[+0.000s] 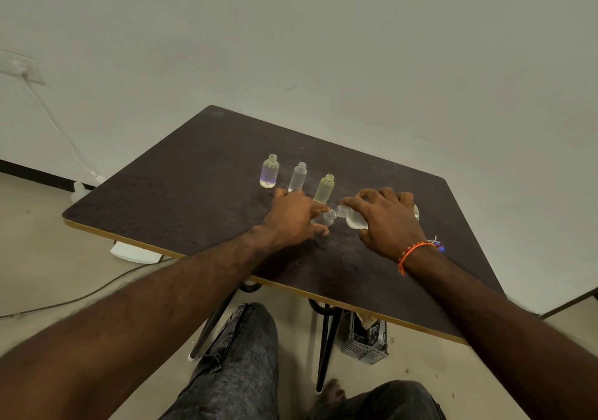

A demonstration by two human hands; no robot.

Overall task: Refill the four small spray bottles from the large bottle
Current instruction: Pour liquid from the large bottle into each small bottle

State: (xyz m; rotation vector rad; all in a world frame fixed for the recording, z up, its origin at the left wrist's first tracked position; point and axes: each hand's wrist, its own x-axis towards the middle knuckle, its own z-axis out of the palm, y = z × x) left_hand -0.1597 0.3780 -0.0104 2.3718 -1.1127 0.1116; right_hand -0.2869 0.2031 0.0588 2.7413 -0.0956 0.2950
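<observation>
Three small clear bottles without caps stand in a row on the dark table (181, 176): one with a purple tint (269, 172), a clear one (298, 177) and a yellowish one (324, 189). My left hand (293, 217) grips a fourth small bottle (325, 218), mostly hidden by my fingers. My right hand (386, 222) holds the large clear bottle (354, 219) tipped on its side, its neck touching the small bottle's mouth. Liquid shows inside the large bottle.
The table stands against a pale wall, its near edge trimmed in light wood. A grey perforated box (365, 342) sits on the floor under it. A white device (136, 253) and cables lie on the floor at left. My knees are below.
</observation>
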